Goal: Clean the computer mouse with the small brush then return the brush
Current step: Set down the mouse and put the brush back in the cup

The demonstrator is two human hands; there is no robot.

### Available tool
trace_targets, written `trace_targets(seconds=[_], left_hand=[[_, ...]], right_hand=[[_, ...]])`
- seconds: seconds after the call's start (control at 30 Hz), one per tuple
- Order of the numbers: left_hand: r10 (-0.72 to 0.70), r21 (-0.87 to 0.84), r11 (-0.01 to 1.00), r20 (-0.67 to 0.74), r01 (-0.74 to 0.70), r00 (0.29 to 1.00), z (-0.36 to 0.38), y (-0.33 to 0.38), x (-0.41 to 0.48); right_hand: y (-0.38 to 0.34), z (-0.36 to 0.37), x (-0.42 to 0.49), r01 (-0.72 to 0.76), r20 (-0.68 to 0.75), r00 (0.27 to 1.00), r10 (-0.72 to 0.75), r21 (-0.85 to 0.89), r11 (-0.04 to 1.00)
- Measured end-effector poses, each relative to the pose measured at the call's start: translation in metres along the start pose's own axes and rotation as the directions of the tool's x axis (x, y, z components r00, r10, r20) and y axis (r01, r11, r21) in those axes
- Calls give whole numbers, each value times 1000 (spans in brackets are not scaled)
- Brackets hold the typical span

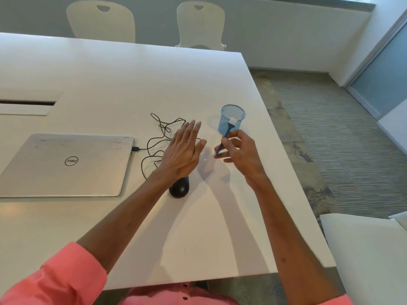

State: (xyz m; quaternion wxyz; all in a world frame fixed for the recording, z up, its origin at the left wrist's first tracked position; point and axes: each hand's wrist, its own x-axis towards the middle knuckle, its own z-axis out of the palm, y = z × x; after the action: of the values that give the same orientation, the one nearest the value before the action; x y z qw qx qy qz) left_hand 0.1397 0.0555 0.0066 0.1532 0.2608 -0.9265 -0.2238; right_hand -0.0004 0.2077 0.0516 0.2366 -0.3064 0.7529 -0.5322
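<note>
From where I am standing, the person in the pink sleeves is reaching both forearms out over the white counter; nearest to them, the black computer mouse is sitting flat on the counter, partly hidden under the left wrist, its long axis running roughly from six to twelve o'clock; its cable is trailing away in loose loops toward the closed laptop at nine o'clock.

Just beyond the mouse, the left hand is hovering open and empty, fingers stretched flat and pointing to one o'clock; it is the nearer hand to the mouse. At three o'clock from it, the right hand is pinching the handle of the small blue brush, the white bristles pointing up and away at twelve o'clock; so the mouse is lying at about seven o'clock from the brush hand, near but apart.

Farther on, the blue mesh cup is standing upright just behind the bristles; I judge the brush belongs back there after cleaning, which looks not yet begun.
</note>
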Motion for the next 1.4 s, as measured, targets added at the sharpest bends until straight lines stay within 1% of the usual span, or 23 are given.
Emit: trace_targets(seconds=[0.13, 0.2, 0.27, 0.37, 0.47, 0.53, 0.63, 0.73, 0.83, 0.9, 1.03, 1.13, 1.2, 1.4], left_hand=[[-22, 54, 998, 15, 21, 1000, 7, 8, 28], [-14, 71, 997, 25, 12, 1000, 10, 12, 41], [7, 94, 996, 39, -11, 999, 11, 16, 55], [33, 125, 991, 48, -39, 998, 14, 23, 78], [16, 71, 997, 38, -19, 999, 17, 33, 102], [-24, -5, 1000, 40, 24, 999, 19, 38, 117], [-73, -103, 992, 44, 78, 996, 27, 39, 134], [-107, -131, 985, 73, 116, 992, 39, 38, 146], [-124, -126, 983, 62, 130, 990, 51, 38, 152], [-145, -142, 979, 36, 148, 989, 57, 37, 153], [-154, -175, 974, -36, 146, 987, 64, 35, 152], [-150, -193, 971, -52, 138, 987, 65, 35, 152], [-149, -200, 971, -62, 134, 987, 67, 36, 152], [-140, -157, 980, -100, 123, 985, 67, 34, 153]], right_hand=[[2, -10, 30, 51, -181, 982, -51, -2, 999], [3, -15, 47, 71, -301, 950, -81, -44, 997], [1, -19, 66, 94, -391, 914, -107, -52, 994], [-4, -26, 94, 122, -476, 869, -137, -62, 991], [-8, -30, 120, 115, -521, 840, -155, -109, 987], [-7, -30, 135, 63, -524, 841, -132, -146, 987], [-1, -27, 150, -63, -461, 886, -45, -216, 974], [8, -21, 155, -152, -397, 916, 51, -227, 962], [16, -19, 161, -191, -340, 933, 115, -198, 962], [18, -20, 164, -212, -328, 935, 137, -206, 955], [20, -23, 170, -225, -320, 937, 140, -248, 942], [21, -24, 173, -249, -306, 938, 163, -268, 931], [22, -24, 174, -263, -288, 942, 172, -316, 912], [20, -23, 180, -341, -279, 927, 250, -356, 870]])
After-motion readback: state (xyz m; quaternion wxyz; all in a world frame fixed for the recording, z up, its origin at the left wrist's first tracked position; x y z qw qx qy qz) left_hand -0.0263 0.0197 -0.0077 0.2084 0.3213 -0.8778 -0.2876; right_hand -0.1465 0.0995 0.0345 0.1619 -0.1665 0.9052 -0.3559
